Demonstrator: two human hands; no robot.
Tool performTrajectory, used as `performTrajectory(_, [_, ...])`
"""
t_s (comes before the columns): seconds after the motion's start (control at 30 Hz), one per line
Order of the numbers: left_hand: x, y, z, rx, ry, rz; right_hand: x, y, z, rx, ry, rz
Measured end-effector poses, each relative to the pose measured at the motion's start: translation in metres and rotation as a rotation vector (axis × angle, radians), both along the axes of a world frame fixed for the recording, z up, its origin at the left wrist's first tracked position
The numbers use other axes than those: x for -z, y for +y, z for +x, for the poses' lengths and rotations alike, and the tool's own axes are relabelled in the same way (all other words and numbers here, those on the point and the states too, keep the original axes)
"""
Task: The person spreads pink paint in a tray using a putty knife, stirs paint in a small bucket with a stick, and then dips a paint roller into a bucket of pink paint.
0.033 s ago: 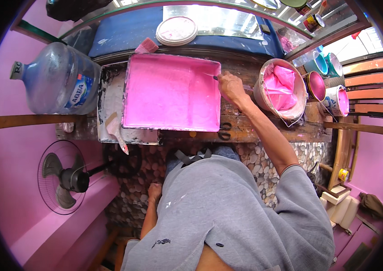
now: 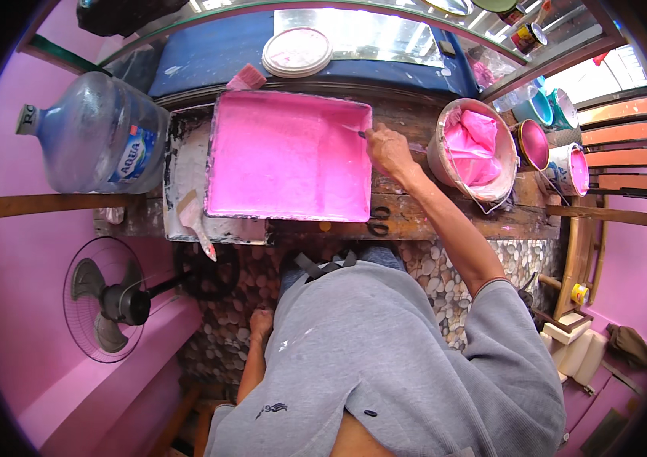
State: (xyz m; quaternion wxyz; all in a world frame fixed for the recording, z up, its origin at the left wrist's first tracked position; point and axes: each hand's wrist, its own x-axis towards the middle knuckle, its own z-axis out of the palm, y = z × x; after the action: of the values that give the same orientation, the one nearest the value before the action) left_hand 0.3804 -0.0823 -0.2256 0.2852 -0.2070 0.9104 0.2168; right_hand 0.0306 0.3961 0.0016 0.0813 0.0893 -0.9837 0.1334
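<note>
A shallow rectangular paint tray [image 2: 285, 156] full of pink paint lies on the wooden workbench. My right hand [image 2: 390, 151] is closed at its right edge, around a slim tool whose dark part and pale end reach over the paint; my fingers hide its kind. Low at my left side hangs my left hand [image 2: 261, 323], its fingers mostly hidden. A pale-handled paintbrush [image 2: 197, 225] rests on a paint-stained grey tray [image 2: 186, 164] partly beneath the pink one. Behind the far rim sits a pink-stained brush [image 2: 246, 78].
Right of my hand stands a bucket [image 2: 439, 152] with pink plastic inside, beside opened paint cans [image 2: 563, 169]. A large water bottle [image 2: 102, 137] lies on its side at the left. Round lids [image 2: 297, 52] lie at the back. A fan [image 2: 108, 301] stands at lower left.
My right hand and the slim tool in it have shifted very slightly toward me. Everything else looks practically the same.
</note>
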Motion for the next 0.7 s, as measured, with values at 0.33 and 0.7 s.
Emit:
performTrajectory(0.33, [-0.044,0.01,-0.036,0.282,0.043,0.141,-0.013,-0.013,0.096,-0.117,-0.268,-0.092])
performTrajectory(0.7, [-0.03,0.013,-0.038,0.066,0.055,0.097,-0.036,-0.008,0.117,-0.193,-0.398,-0.104])
